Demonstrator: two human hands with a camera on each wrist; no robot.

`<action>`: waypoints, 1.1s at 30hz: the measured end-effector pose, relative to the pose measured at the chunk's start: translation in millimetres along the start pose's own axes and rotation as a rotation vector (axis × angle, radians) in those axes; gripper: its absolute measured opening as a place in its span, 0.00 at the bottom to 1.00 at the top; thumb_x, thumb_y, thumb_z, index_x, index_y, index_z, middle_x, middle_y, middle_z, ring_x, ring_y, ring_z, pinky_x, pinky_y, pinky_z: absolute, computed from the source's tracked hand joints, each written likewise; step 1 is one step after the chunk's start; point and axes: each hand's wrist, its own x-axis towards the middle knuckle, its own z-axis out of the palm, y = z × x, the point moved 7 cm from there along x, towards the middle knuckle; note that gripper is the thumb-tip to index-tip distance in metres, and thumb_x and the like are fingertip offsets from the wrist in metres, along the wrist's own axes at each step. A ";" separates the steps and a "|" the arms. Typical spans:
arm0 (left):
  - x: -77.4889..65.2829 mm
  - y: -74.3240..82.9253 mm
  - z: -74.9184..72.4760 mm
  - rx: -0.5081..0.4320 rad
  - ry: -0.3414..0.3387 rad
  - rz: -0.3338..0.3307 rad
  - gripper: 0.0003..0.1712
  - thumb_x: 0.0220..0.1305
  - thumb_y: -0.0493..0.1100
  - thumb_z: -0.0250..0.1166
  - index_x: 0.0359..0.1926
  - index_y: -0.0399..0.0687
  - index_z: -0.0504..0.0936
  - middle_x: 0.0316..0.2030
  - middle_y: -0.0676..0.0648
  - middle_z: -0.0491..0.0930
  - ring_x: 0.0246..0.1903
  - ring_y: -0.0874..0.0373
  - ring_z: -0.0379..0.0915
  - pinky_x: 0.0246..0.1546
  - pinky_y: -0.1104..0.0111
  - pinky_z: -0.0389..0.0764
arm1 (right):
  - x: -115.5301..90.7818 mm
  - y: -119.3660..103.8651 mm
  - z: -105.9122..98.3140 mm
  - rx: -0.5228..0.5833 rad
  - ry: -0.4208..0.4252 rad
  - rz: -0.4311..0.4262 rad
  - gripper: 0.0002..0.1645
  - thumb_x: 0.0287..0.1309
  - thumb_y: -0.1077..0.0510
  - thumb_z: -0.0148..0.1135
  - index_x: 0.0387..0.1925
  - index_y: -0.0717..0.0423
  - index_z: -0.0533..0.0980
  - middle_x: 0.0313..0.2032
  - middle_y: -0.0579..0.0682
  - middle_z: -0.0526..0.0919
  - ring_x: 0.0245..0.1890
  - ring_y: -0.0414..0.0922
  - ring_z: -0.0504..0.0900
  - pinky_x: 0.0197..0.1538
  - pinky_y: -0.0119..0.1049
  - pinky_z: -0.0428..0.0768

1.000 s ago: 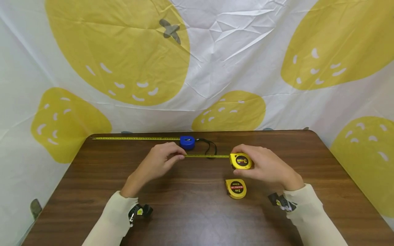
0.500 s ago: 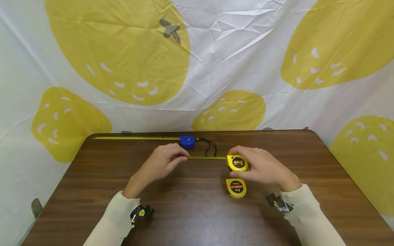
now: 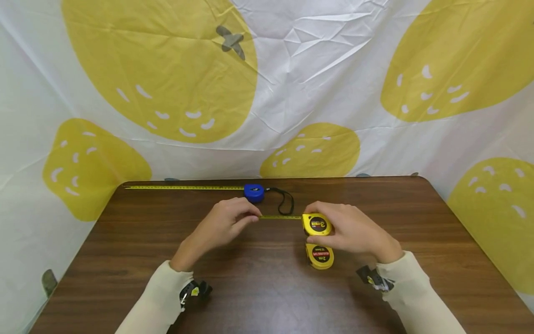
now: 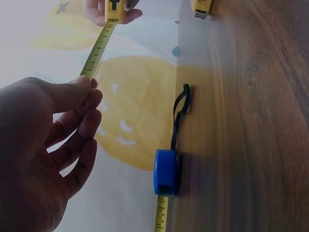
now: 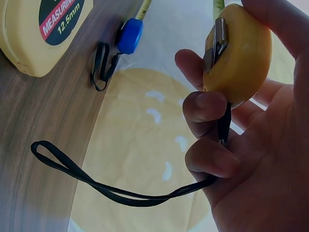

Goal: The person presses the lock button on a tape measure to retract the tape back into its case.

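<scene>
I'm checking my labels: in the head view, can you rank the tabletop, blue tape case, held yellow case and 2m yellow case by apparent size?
1. Tabletop
2. Held yellow case and 2m yellow case: too alike to rank
3. Blue tape case, though it lies farther away

A table (image 3: 258, 287) was backed by a white cloth (image 3: 317, 83), printed with yellow fruit (image 3: 167, 69). A blue tape (image 3: 253, 193) was seen extended at the back, a red-labelled tape (image 3: 320, 258) nearer.
</scene>
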 end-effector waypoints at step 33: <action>4.7 23.3 23.2 0.019 -0.048 0.078 0.03 0.74 0.37 0.74 0.46 0.47 0.92 0.41 0.54 0.88 0.42 0.60 0.82 0.46 0.63 0.84 | 5.6 -23.1 14.2 -0.034 -0.018 -0.037 0.33 0.67 0.36 0.76 0.64 0.47 0.79 0.43 0.35 0.86 0.35 0.32 0.81 0.39 0.37 0.82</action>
